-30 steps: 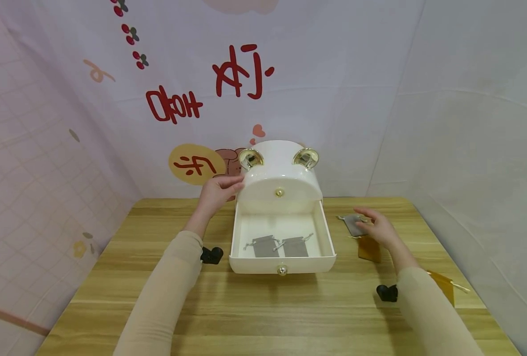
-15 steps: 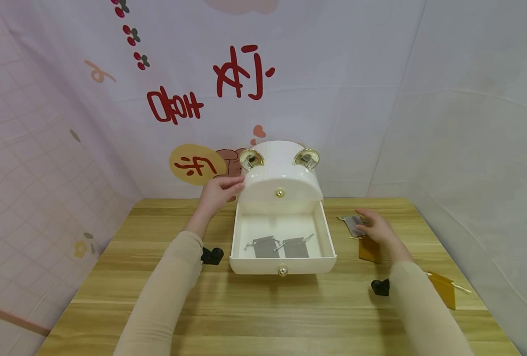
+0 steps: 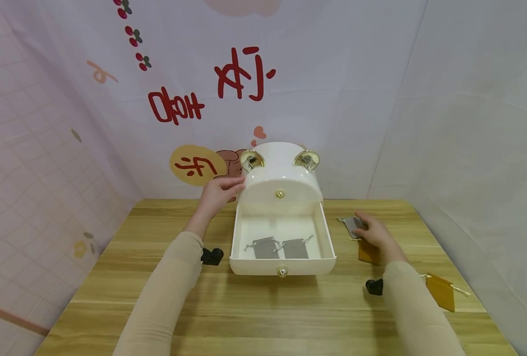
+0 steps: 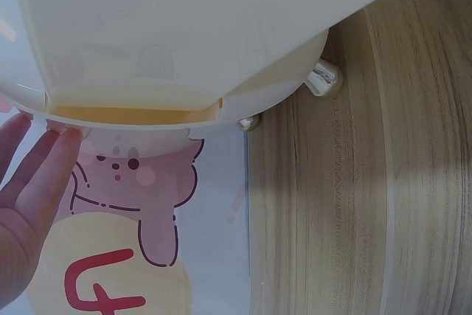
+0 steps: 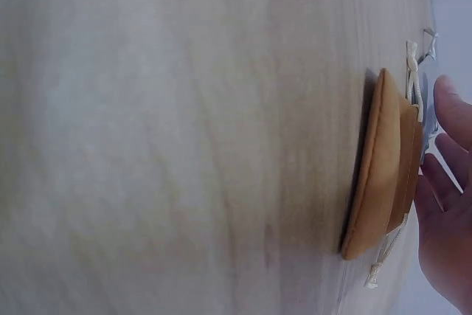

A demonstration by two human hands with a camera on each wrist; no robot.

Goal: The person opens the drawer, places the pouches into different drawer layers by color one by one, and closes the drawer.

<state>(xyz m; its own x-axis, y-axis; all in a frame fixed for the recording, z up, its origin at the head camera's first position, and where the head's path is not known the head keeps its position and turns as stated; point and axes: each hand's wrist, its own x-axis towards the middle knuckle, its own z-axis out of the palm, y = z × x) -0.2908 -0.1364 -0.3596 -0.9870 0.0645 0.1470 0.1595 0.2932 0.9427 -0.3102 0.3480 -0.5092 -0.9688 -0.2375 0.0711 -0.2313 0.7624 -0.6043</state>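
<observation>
A white storage box (image 3: 277, 170) with gold ear-like rings stands at the back, its drawer (image 3: 281, 223) pulled out. Two grey drawstring pouches, a left one (image 3: 265, 248) and a right one (image 3: 295, 249), lie inside. My left hand (image 3: 214, 197) rests its fingertips on the box's left side; in the left wrist view its fingers (image 4: 48, 171) look nearly straight. My right hand (image 3: 376, 235) reaches over a third grey drawstring pouch (image 3: 350, 226), thumb and fingers spread apart around it. Just nearer lies a mustard drawstring pouch (image 3: 368, 252), partly under the hand and plump in the right wrist view (image 5: 377, 175).
Another mustard drawstring pouch (image 3: 440, 292) lies by the table's right edge, beyond my right sleeve. Small black heart-shaped pieces show beside each forearm, one left (image 3: 212, 256) and one right (image 3: 373, 287). A printed cloth wall (image 3: 326, 99) rises behind the wooden table (image 3: 263, 316).
My right hand has lowered slightly toward the grey pouch on the table, and its forearm has swung left, uncovering more of the far-right mustard pouch. My left hand keeps its place.
</observation>
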